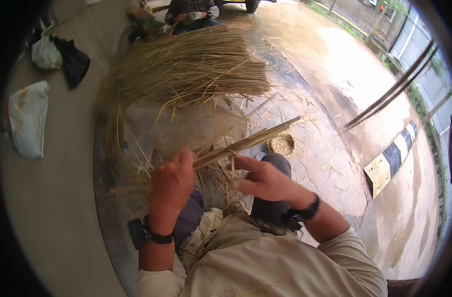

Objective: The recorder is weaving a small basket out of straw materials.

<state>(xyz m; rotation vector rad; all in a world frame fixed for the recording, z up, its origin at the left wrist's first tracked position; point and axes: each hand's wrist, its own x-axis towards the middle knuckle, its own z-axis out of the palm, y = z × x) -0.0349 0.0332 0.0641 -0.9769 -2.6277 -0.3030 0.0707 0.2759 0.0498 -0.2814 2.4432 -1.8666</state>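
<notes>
My left hand is closed in a fist round the lower end of a thin bundle of straw stalks. The bundle slants up to the right, its far end free in the air. A narrow straw strand loops over the bundle and hangs down. My right hand has its forefinger and thumb at this strand, the other fingers curled. The exact grip on it is partly hidden. Both hands are above my knees.
Beyond my knees lies a large heap of straw. A round woven straw basket sits by my right knee. Bags lie at the left. A striped black-and-white ramp is at the right. Another person works behind the heap.
</notes>
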